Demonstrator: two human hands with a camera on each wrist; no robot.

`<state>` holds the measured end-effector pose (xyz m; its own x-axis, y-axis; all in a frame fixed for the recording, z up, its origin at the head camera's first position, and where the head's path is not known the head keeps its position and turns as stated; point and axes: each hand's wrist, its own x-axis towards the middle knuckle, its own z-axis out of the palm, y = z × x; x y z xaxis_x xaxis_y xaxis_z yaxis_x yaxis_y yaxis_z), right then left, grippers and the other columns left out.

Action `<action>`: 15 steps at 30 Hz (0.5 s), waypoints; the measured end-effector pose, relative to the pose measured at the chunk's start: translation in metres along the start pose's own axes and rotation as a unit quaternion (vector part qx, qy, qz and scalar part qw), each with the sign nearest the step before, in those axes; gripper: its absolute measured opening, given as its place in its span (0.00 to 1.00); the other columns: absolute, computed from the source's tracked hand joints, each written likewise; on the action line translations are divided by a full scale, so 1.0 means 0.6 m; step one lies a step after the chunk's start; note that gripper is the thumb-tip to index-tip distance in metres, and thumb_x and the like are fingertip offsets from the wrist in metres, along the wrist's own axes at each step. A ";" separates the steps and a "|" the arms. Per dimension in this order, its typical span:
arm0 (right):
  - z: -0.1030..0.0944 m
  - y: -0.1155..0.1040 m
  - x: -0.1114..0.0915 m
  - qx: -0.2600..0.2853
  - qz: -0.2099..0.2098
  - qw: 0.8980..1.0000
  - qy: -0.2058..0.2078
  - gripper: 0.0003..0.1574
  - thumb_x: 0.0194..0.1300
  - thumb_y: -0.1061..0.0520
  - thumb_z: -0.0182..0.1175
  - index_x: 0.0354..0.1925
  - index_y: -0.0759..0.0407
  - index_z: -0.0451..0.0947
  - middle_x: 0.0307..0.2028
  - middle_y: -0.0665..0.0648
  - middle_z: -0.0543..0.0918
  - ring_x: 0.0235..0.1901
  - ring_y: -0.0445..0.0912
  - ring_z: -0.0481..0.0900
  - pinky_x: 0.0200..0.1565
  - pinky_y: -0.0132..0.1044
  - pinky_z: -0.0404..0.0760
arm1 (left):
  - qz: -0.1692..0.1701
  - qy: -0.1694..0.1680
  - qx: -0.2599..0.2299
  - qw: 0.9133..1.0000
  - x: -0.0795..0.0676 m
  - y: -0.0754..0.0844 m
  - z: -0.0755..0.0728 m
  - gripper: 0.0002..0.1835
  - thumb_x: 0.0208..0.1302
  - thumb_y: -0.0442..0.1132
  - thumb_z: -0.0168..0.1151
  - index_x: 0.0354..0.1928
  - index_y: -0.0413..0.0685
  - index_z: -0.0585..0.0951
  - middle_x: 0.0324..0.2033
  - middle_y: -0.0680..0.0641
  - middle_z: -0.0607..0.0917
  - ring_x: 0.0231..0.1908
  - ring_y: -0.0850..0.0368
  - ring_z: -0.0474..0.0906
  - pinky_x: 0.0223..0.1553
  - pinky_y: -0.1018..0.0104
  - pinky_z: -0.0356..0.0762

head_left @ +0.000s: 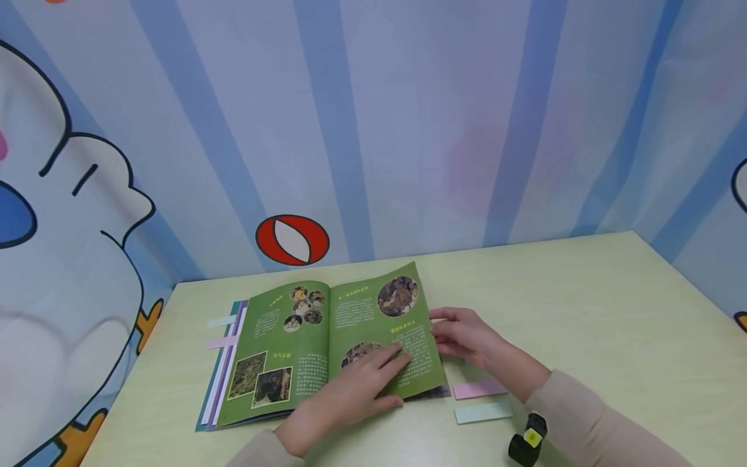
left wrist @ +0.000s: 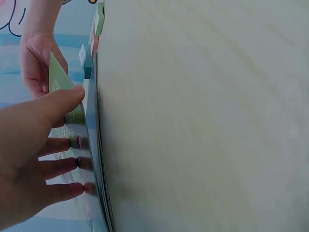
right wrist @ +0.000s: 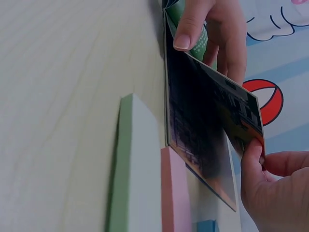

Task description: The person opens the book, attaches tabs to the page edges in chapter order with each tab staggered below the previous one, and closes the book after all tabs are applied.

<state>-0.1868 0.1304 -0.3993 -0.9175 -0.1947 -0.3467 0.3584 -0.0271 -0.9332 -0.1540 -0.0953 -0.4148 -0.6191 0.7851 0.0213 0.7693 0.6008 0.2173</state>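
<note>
An open picture book (head_left: 364, 295) with green pages lies on the table. My left hand (head_left: 364, 379) rests on its right page, fingers straight and spread over the print. In the left wrist view, the left hand's thumb (left wrist: 70, 96) lies along the page's near edge. At the outer edge of that page is my right hand (head_left: 463, 334); in the right wrist view its thumb and finger pinch the page (right wrist: 236, 108). The page is lifted, its dark underside standing apart from the page below.
A pink strip (head_left: 480, 388) and a pale green strip (head_left: 483, 413) lie on the table right of the book. Two similar strips, one pale (head_left: 220, 322) and one pink (head_left: 222, 342), jut past its left side. A patterned curtain (head_left: 408, 130) hangs behind the table (head_left: 572, 292).
</note>
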 end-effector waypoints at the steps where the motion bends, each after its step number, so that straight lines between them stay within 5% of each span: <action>1: 0.000 -0.001 0.000 -0.001 -0.004 1.000 -0.003 0.29 0.63 0.69 0.50 0.62 0.74 0.61 0.29 0.58 0.81 0.25 0.41 0.79 0.28 0.28 0.80 | -0.002 0.000 -0.004 1.000 0.000 0.000 0.000 0.35 0.64 0.52 0.56 0.69 0.48 0.60 0.68 0.41 0.60 0.65 0.45 0.60 0.61 0.53 0.62; 9: 0.006 -0.007 -0.002 -0.023 -0.032 0.999 -0.033 0.29 0.63 0.67 0.50 0.62 0.74 0.59 0.31 0.57 0.81 0.28 0.42 0.80 0.31 0.29 0.80 | -0.012 -0.004 -0.064 0.998 0.001 0.000 -0.002 0.35 0.65 0.51 0.57 0.70 0.48 0.59 0.68 0.41 0.59 0.66 0.45 0.58 0.61 0.50 0.61; 15: 0.015 -0.005 -0.002 -0.024 -0.052 0.997 -0.051 0.28 0.65 0.65 0.51 0.61 0.75 0.59 0.43 0.65 0.78 0.38 0.47 0.79 0.44 0.39 0.80 | -0.061 -0.007 -0.193 0.979 0.009 0.002 -0.003 0.34 0.68 0.56 0.48 0.71 0.51 0.57 0.70 0.43 0.55 0.67 0.45 0.55 0.62 0.48 0.58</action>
<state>-0.1850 0.1220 -0.3950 -0.9258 -0.2925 -0.2393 0.2520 -0.0058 -0.9677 -0.1569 -0.0905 -0.4126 -0.6987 0.7142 -0.0418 0.5704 0.5913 0.5701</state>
